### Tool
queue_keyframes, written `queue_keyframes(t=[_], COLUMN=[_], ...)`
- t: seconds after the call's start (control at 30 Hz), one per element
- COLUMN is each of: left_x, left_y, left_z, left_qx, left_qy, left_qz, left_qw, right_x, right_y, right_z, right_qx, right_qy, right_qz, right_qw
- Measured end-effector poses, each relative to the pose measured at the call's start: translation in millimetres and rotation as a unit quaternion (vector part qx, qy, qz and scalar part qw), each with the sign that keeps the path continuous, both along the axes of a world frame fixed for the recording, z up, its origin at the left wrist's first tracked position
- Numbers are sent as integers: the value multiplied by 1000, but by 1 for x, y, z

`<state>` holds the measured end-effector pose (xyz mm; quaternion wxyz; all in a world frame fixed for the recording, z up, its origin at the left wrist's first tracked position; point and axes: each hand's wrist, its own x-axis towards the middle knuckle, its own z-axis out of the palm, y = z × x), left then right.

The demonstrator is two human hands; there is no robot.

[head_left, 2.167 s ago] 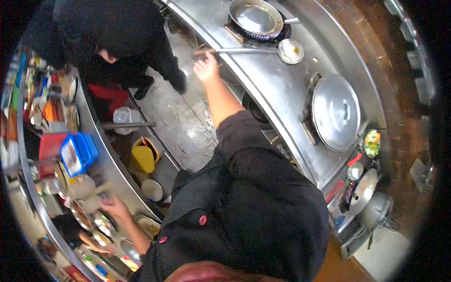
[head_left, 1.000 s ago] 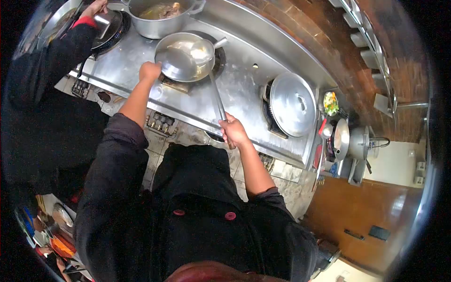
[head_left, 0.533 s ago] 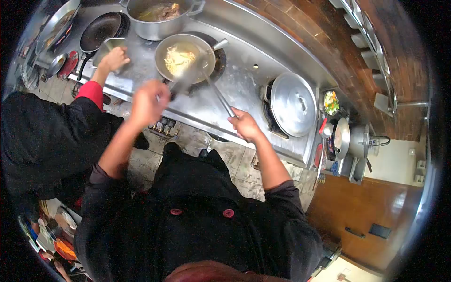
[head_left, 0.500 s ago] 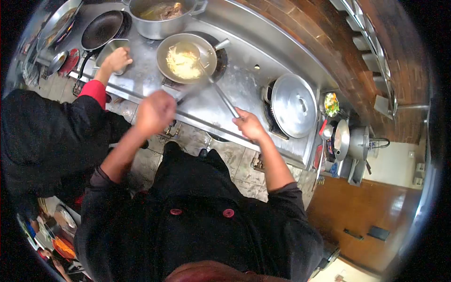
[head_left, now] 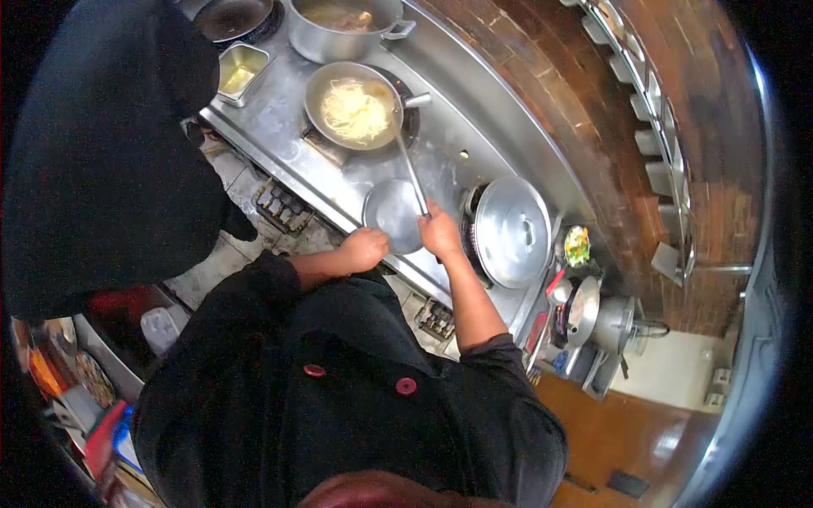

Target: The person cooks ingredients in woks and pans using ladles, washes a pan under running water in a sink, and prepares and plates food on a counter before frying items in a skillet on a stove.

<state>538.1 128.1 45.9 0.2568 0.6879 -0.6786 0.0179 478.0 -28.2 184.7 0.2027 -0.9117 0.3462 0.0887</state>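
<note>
My right hand is closed around the long metal handle of a ladle. The ladle's far end reaches into a frying pan of pale, noodle-like strands on a burner. My left hand is closed at the near edge of a round, shallow metal dish. This dish is at the stove's front edge, beside the ladle handle. Whether it rests on the steel or is held just above it, I cannot tell.
A large pot stands behind the pan. On the right is a big lidded pot. A square metal container of yellowish liquid sits at left. A co-worker in black leans in close on my left.
My left hand has come down and back toward me, bringing the dish to the front edge. The co-worker has leaned forward, and their hand has left the square container. My view has shifted.
</note>
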Motion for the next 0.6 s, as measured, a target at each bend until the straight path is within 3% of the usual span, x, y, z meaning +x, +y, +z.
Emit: queue_keyframes(t=[0.03,0.1,0.13,0.17,0.27,0.33,0.43,0.57,0.6], left_x=[-6,-14,-18,-22,-44,-66,-120,-192,-207], left_y=[1,7,16,25,56,75,128,178,188], left_z=[-1,-4,5,13,36,46,23,62,73], left_qx=[1,19,30,117,47,184,127,125,115], left_qy=[-4,53,51,85,116,160,171,230,213], left_qz=[13,52,75,117,210,306,389,521,556], left_qw=[1000,997,995,983,970,920,896,812,796], right_x=[-7,-20,-16,-14,23,37,10,-26,-28], right_y=[-9,-35,-42,-49,-58,-68,-89,-87,-73], right_z=[2,10,10,8,1,-23,-10,-72,-69], right_qx=[1,112,70,12,-60,-99,-130,-108,-127], right_qy=[-4,-76,-66,-55,-10,-75,-28,-176,-157], right_qz=[13,57,75,83,107,181,194,192,176], right_qw=[1000,989,993,995,992,976,972,960,963])
